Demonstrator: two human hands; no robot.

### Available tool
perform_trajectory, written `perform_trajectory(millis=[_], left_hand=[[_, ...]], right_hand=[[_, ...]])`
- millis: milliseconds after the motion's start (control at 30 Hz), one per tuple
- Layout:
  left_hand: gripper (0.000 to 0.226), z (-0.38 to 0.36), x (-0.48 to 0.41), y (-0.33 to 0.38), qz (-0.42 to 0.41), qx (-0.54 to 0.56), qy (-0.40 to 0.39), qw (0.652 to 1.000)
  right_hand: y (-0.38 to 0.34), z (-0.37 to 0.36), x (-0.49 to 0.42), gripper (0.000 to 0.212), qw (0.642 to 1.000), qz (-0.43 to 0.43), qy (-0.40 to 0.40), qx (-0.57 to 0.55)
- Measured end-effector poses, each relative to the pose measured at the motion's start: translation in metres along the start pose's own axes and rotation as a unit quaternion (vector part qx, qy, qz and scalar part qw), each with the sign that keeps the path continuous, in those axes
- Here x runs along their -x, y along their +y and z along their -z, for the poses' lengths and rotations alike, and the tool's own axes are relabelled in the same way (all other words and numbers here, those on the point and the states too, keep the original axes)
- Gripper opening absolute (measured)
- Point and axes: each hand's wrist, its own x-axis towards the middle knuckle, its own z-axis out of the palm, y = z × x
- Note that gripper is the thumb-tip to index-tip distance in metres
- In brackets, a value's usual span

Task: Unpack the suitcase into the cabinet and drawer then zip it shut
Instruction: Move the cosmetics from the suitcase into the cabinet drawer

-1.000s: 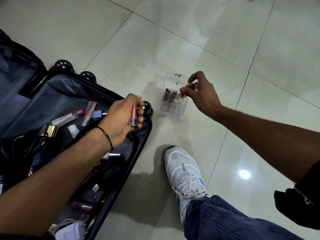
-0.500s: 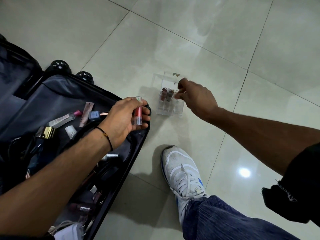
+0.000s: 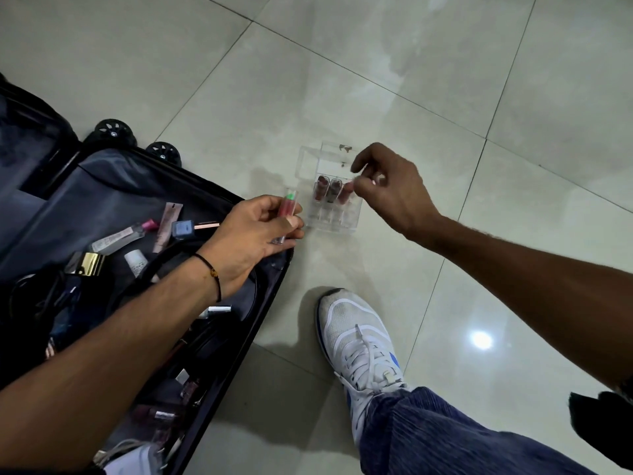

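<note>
An open black suitcase lies on the floor at the left, with several cosmetics loose on its grey lining. My left hand hovers over its right edge and grips a pink lip gloss tube upright. A clear plastic organizer stands on the tiles just right of it, with two dark lipsticks in its back row. My right hand is above the organizer, its thumb and fingers pinching the top of a third lipstick that sits in the slot beside them.
My white shoe and blue trouser leg stand on the glossy tiles below the organizer. Suitcase wheels stick out at the upper left. A dark cable and a gold-capped item lie among the cosmetics.
My right hand lowered the third lipstick into the organizer and has risen a little. My left hand carried the lip gloss tube right, toward the organizer.
</note>
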Motion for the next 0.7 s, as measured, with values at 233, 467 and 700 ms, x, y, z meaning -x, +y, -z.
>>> perform_trajectory(millis=[233, 467, 700], left_hand=[[0.019, -0.003, 0.002, -0.003, -0.025, -0.072, -0.005, 0.997], [0.032, 0.001, 0.003, -0.005, -0.037, -0.096, -0.011, 0.995], [0.023, 0.006, 0.004, -0.004, -0.036, -0.135, 0.011, 0.99]], right_hand=[[-0.036, -0.02, 0.018, 0.024, 0.974, -0.039, -0.183, -0.126], [-0.027, 0.007, 0.006, 0.01, 0.994, -0.037, -0.065, -0.085], [0.03, 0.031, -0.009, 0.012, 0.992, -0.073, 0.056, 0.091]])
